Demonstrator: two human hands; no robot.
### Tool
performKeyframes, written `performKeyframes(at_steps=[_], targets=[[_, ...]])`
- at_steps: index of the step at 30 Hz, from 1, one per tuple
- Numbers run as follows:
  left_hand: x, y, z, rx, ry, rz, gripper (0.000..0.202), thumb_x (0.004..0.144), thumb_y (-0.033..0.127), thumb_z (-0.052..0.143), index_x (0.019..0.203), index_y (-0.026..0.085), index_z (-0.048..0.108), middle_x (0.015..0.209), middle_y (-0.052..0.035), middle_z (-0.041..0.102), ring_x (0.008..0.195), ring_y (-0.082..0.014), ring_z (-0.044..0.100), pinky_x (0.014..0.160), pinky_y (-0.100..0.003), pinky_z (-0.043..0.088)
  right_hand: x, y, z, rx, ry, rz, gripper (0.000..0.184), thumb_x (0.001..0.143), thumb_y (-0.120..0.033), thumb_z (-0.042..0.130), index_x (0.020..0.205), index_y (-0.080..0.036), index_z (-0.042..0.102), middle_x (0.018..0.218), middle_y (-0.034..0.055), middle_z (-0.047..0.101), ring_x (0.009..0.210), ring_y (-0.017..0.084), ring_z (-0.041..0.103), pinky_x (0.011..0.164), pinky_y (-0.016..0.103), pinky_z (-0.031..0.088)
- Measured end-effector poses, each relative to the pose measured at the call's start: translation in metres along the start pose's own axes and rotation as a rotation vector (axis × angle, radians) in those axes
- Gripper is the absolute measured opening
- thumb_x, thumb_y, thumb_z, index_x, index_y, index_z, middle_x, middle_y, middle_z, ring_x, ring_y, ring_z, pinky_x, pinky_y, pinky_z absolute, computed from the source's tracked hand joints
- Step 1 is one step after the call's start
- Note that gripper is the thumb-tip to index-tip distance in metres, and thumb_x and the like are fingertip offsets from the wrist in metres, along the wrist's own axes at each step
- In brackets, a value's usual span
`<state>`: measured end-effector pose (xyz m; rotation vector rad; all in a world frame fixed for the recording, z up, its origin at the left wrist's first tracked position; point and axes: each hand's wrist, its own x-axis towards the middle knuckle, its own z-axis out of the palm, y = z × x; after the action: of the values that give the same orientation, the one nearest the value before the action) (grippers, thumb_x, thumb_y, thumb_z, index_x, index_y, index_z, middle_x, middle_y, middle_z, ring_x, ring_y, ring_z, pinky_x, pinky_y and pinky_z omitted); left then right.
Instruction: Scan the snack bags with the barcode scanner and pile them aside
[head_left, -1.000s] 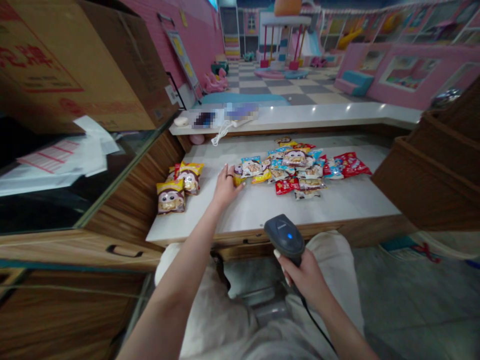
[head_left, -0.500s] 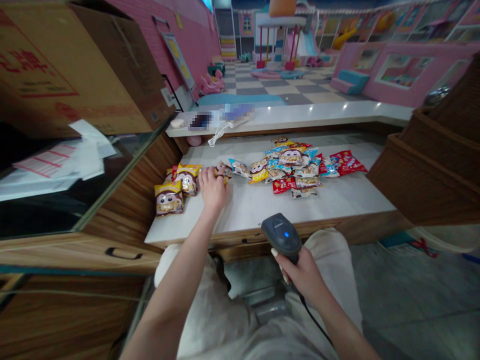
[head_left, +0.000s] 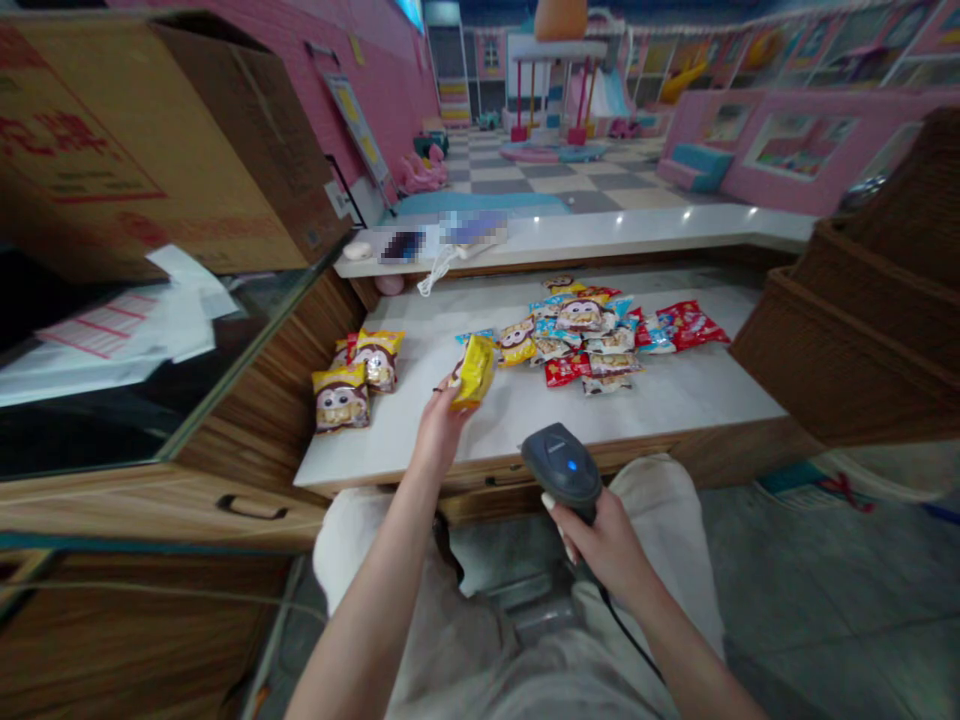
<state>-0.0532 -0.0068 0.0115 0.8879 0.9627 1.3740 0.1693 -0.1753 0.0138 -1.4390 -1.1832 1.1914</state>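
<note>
Yellow shiny snack packet (head_left: 472, 372) is pinched by its bottom end in the left hand (head_left: 439, 425), just above the white counter (head_left: 675, 400). The right hand (head_left: 607, 545) grips a dark grey plastic scanner (head_left: 562, 470) below the counter's front edge. That small pinch might slip, dropping the packet

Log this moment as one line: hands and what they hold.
left hand: holds yellow snack packet above counter | right hand: grips barcode scanner | snack pile: on counter
</note>
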Motion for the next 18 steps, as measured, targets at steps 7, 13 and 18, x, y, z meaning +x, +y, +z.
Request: performKeyframes(at_steps=[7, 13, 18], targets=[[-0.003, -0.020, 0.009, -0.287, -0.309, -0.389, 0.052, 0.098, 0.047, 0.071, 0.134, 0.010, 0.072, 0.128, -0.0221, 0.083, 0.123, -0.0403, 0.081, 0.109, -0.054, 0.064, 0.003, -0.009, -0.001, 0.006, 0.007, 0.013, 0.033, 0.084, -0.052, 0.077, 0.072, -0.026, 0.060, 0.044, -0.0057, 0.055, 0.034, 0.014, 0.051, 0.041, 0.025, 0.041], [-0.004, -0.035, 0.010, -0.226, -0.331, -0.312, 0.064, 0.088, 0.034, 0.091, 0.144, 0.017, 0.064, 0.134, -0.0187, 0.082, 0.124, -0.0373, 0.081, 0.107, -0.051, 0.067, 0.006, -0.014, -0.004, 0.010, 0.031, 0.002, 0.032, 0.081, -0.052, 0.077, 0.072, -0.026, 0.062, 0.046, -0.0042, 0.058, 0.036, 0.015, 0.052, 0.041, 0.025, 0.042], [-0.007, -0.033, 0.009, -0.204, -0.264, -0.295, 0.057, 0.089, 0.029, 0.090, 0.139, 0.014, 0.069, 0.133, -0.0197, 0.082, 0.125, -0.0360, 0.080, 0.106, -0.048, 0.067, 0.011, -0.018, -0.005, 0.001, 0.051, -0.013, 0.034, 0.082, -0.055, 0.077, 0.073, -0.026, 0.062, 0.044, -0.0040, 0.057, 0.035, 0.015, 0.053, 0.042, 0.026, 0.043]])
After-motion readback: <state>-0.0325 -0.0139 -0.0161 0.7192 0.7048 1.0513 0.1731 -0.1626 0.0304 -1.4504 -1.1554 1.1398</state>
